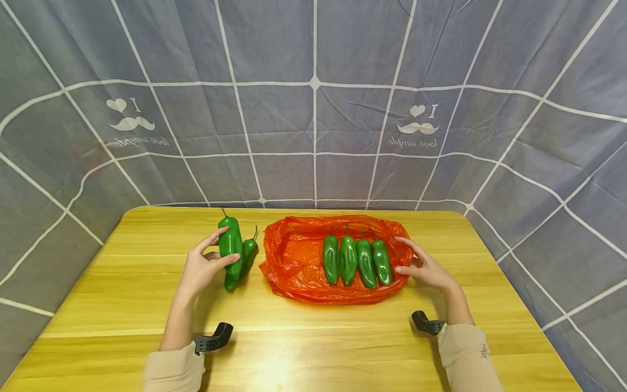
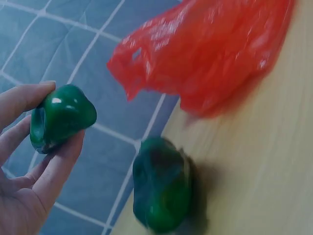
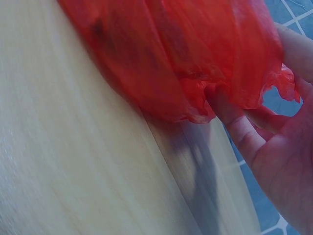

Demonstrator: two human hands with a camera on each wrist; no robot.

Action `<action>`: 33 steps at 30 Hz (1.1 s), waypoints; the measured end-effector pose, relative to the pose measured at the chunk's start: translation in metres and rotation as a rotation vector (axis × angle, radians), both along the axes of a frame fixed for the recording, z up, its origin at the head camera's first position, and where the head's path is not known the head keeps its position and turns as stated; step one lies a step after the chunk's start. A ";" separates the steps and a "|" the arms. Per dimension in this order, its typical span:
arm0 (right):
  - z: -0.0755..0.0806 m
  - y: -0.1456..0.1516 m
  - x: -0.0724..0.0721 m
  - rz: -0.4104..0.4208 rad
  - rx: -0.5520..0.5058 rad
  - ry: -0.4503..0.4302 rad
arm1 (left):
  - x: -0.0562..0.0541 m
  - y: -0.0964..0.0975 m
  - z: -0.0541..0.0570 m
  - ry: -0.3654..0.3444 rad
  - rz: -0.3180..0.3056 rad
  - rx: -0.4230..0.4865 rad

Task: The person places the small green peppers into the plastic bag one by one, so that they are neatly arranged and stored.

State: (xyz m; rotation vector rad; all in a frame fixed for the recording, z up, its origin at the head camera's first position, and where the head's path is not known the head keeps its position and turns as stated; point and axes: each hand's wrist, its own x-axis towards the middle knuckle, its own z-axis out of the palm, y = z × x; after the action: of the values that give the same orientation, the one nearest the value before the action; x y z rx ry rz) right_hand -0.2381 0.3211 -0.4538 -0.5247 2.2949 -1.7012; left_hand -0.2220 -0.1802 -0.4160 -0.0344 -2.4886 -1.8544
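My left hand holds a green pepper between thumb and fingers, its stem pointing away. In the left wrist view the same pepper appears end-on, raised off the table. A second green pepper lies just right of it on the table, partly covered by the held one. Several green peppers lie side by side in the right half of an open red plastic bag. At the bag's right end my right hand grips its crumpled side, with the thumb pressed into the plastic.
The wooden table has its far edge against a grey-blue curtain with white lines, which also hangs at both sides. Black wrist mounts stick out over the table from both forearms.
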 end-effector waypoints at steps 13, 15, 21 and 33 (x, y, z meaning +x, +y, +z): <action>0.000 0.000 0.000 -0.007 -0.001 0.001 | -0.002 0.039 0.012 0.084 -0.114 0.017; 0.001 0.000 0.001 -0.010 -0.001 0.001 | -0.002 0.046 0.012 0.088 -0.132 0.022; 0.001 -0.001 0.002 -0.011 -0.001 -0.001 | -0.002 0.068 0.012 0.098 -0.200 0.044; -0.001 0.000 0.001 -0.014 0.000 0.000 | 0.002 0.110 0.011 0.082 -0.293 -0.029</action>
State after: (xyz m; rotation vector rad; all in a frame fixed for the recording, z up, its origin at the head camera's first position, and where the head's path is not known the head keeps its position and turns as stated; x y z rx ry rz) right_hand -0.2371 0.3209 -0.4547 -0.5098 2.3038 -1.7073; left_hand -0.2200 -0.0706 -0.4054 -0.4914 -2.5680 -1.8681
